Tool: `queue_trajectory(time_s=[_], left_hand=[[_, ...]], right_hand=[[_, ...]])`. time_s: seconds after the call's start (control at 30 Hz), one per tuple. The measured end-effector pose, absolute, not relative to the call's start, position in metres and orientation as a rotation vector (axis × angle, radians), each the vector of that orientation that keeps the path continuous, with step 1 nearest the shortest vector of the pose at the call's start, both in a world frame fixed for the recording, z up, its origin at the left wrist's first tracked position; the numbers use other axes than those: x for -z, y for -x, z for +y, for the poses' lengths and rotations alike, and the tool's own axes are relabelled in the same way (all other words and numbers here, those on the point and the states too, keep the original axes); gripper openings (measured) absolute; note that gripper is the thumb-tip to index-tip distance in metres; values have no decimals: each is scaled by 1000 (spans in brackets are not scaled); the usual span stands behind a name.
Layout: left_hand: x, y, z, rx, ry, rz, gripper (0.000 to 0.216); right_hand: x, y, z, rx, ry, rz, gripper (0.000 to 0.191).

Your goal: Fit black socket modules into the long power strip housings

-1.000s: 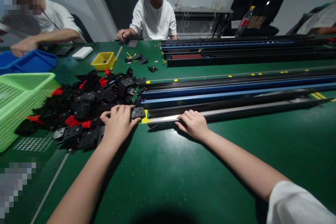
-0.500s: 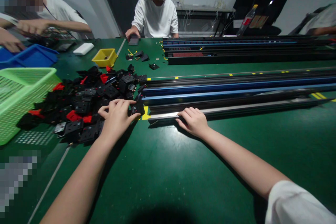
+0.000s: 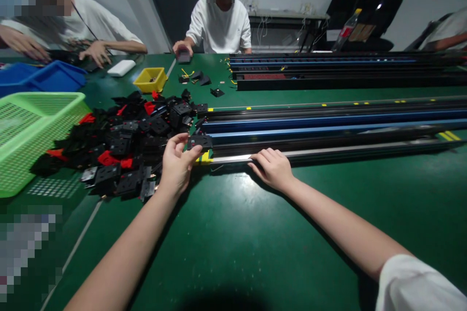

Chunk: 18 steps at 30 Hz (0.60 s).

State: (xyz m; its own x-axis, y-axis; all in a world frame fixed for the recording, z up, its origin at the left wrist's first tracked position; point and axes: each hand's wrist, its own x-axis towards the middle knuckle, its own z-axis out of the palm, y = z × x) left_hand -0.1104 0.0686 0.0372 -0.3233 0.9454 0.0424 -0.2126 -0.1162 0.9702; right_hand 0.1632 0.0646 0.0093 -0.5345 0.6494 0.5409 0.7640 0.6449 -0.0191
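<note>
My left hand (image 3: 177, 163) is closed on a small black plastic end piece (image 3: 200, 142), pinched between thumb and fingers. That piece is held at the left end of the nearest long black rail (image 3: 321, 156), by a strip of yellow tape (image 3: 205, 157). Curled over the front edge of this rail is my right hand (image 3: 272, 167), its fingers gripping it. Just left of my left hand spreads a heap of black plastic pieces (image 3: 120, 131), some with red parts.
Behind the near rail lie blue rails (image 3: 292, 126), and farther back another row of rails (image 3: 328, 77). A green basket (image 3: 47, 99), blue bins (image 3: 54, 75) and a yellow tray (image 3: 149, 85) stand left. Co-workers sit across the table (image 3: 255, 252) and at far left.
My left hand has turned and shifted slightly right, with the black end piece now lying flatter in its fingers. My right hand stays on the rail. The left co-worker's hands have moved apart.
</note>
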Motion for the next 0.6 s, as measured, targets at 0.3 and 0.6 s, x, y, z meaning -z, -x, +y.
queue_trajectory(time_s=[0.3, 0.6], left_hand=[[-10, 98, 67, -1613, -814, 1081, 34], [5, 100, 70, -1527, -1001, 1331, 49]], right_hand=[[-10, -163, 63, 301, 1108, -2360, 25], [-10, -163, 64, 273, 1098, -2360, 24]])
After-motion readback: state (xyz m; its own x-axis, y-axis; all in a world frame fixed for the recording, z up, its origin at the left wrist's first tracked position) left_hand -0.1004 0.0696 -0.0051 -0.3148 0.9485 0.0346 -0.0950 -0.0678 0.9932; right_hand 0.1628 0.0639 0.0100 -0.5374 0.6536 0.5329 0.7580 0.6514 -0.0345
